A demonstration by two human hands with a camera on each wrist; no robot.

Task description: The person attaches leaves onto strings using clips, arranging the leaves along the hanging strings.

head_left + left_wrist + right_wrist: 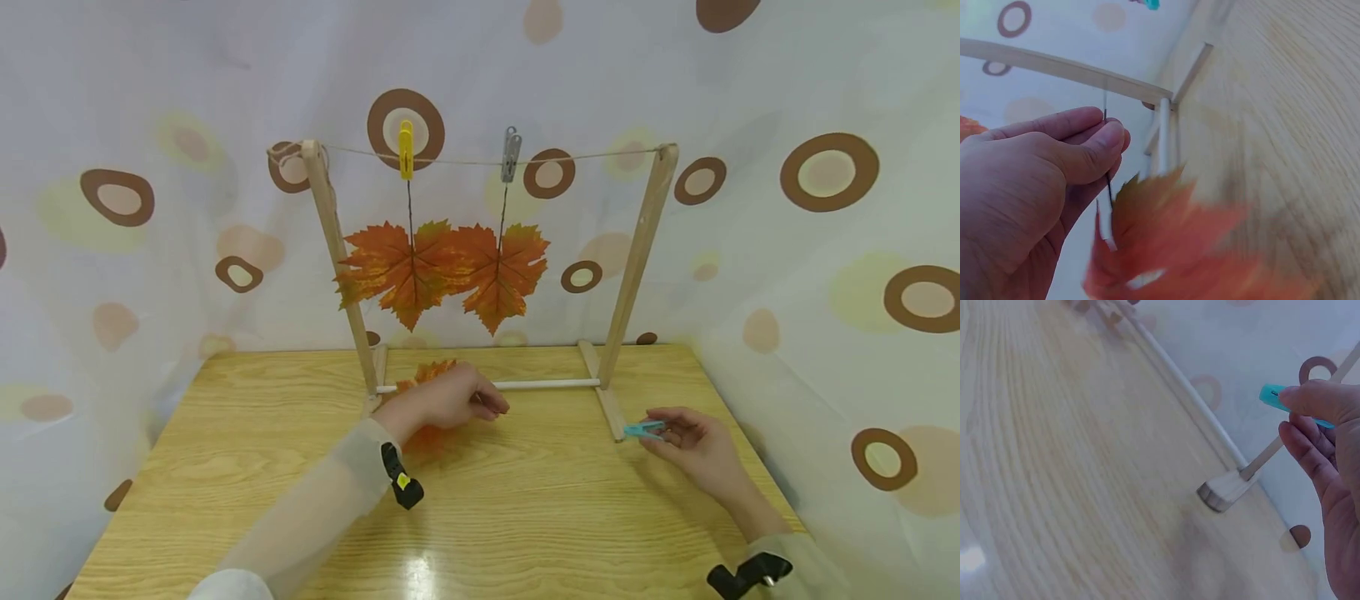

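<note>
My left hand (452, 395) pinches the thin dark stem (1109, 181) of an orange artificial leaf between thumb and fingertips. In the left wrist view the leaf (1179, 237) hangs below those fingers, slightly blurred; in the head view the hand and forearm hide much of it. Over at the right, my right hand (693, 450) holds a light blue clothespin (643, 429) between thumb and fingers. Two more orange leaves hang side by side from a string (457, 162), the left leaf (408, 271) by a yellow clothespin (406, 150), the right leaf (501, 275) by a grey clothespin (511, 155).
A wooden frame carries the string between its left post (337, 258) and right post (637, 267). A white rod (551, 384) joins the posts low down, and wooden feet (606, 400) stand on the wood-grain table (525, 517). Behind hangs a patterned curtain (750, 83).
</note>
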